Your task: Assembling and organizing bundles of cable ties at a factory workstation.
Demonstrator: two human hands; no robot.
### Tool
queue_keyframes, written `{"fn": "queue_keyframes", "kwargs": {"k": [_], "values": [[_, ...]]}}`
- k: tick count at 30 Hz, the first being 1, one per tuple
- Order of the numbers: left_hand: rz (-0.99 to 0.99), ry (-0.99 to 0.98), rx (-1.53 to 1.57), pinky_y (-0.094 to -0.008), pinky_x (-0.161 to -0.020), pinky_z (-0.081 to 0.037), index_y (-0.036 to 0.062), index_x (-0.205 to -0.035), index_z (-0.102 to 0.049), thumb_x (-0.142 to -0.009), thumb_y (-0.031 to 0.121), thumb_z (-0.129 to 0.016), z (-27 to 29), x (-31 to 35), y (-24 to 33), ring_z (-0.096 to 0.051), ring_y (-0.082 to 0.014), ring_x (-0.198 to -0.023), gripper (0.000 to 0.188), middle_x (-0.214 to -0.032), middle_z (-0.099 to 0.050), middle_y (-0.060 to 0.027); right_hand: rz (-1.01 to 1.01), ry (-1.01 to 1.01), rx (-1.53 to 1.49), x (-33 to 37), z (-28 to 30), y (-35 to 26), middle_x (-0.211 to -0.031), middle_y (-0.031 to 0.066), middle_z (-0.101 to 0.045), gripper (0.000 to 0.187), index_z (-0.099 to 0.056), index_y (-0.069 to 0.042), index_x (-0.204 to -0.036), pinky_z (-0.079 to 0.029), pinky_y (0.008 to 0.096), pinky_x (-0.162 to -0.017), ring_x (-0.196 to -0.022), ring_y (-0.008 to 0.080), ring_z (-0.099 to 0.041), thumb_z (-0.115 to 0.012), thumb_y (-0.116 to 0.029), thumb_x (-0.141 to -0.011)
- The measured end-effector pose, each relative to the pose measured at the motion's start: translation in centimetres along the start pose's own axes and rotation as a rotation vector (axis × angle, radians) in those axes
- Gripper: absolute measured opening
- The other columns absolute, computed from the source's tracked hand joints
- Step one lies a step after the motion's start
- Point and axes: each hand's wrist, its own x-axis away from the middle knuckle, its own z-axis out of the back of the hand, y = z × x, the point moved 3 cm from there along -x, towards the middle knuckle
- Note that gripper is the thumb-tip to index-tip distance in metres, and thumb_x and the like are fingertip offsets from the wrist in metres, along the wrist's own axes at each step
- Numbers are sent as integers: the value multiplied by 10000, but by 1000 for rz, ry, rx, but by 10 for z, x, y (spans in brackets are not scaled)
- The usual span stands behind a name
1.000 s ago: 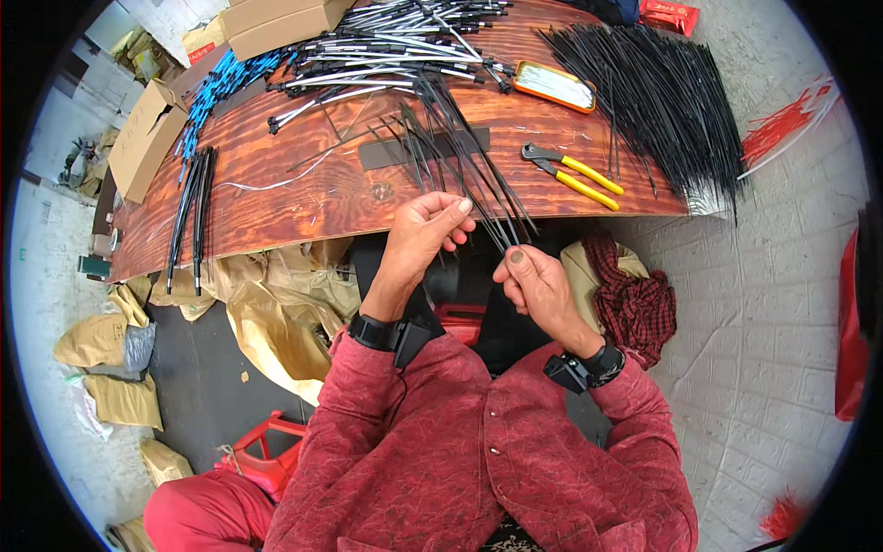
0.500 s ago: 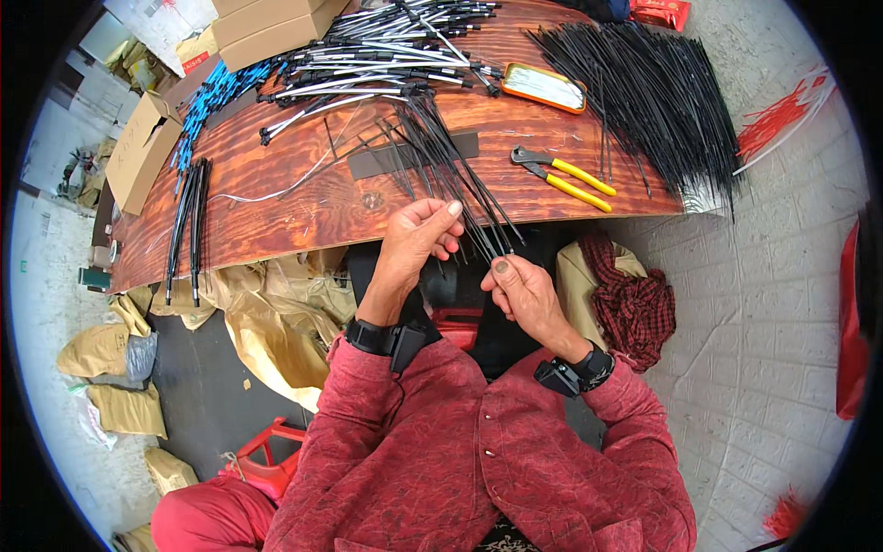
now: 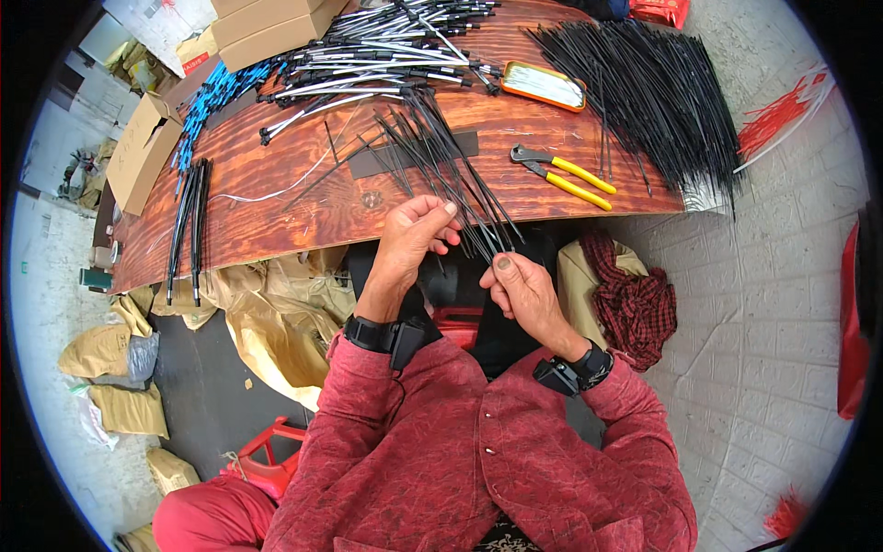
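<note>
My right hand [image 3: 524, 296], just in front of the table edge, pinches the near ends of a few thin black rods [image 3: 448, 166]. Those rods fan away over the tabletop, crossing a dark flat strip [image 3: 375, 162]. Close by on the left, my left hand [image 3: 417, 241] has its thumb pressed toward curled fingers beside the same rods. Whether a thin piece sits in that pinch I cannot make out. Pincers with yellow handles [image 3: 576, 184] lie on the table to the right of the rods.
The wooden table [image 3: 303, 216] carries a large black rod pile [image 3: 653, 101], an orange-rimmed tin [image 3: 544, 86], silver-and-black rods [image 3: 368, 69], blue-tipped rods [image 3: 216, 97] and a black bundle [image 3: 189, 221] overhanging the edge. Cardboard boxes [image 3: 145, 156] stand left. A red stool [image 3: 274, 455] is below.
The far ends of the thin black rods have shifted slightly to the left. Both hands stay nearly in place, the left one a touch farther up.
</note>
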Motion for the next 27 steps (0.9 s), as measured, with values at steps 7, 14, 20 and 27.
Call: {"fn": "queue_keyframes", "kwargs": {"k": [7, 14, 20, 27], "values": [[-13, 28, 17, -182, -557, -482, 49, -974, -618, -945, 176, -588, -4, 2, 3, -630, -72, -664, 134, -844, -678, -32, -12, 5, -7, -2, 0, 1, -552, -15, -438, 478, -575, -11, -868, -323, 209, -451, -475, 52, -386, -391, -418, -1039], [-50, -11, 89, -191, -568, -483, 36, -1059, -599, -957, 171, -568, -5, 3, 2, -615, -74, -661, 172, -856, -676, -50, -15, 27, -21, -5, 6, 7, -555, -11, -446, 459, -573, -14, -867, -327, 210, -450, -476, 53, -396, -409, -409, -1033], [-235, 12, 93, -209, -578, -466, 24, -1111, -568, -976, 183, -551, -1, 15, 12, -574, -84, -633, 210, -853, -671, -73, -26, 57, -40, -8, 15, 9, -559, -3, -462, 439, -572, -18, -866, -337, 210, -449, -474, 55, -408, -421, -396, -1031], [-624, 119, -21, -227, -595, -455, 9, -1104, -548, -988, 164, -530, 8, 75, 57, -553, -92, -628, 194, -857, -664, -89, -4, 70, -48, -6, 29, 1, -558, 2, -470, 429, -568, -24, -857, -348, 207, -446, -467, 59, -413, -435, -395, -1027]]}}
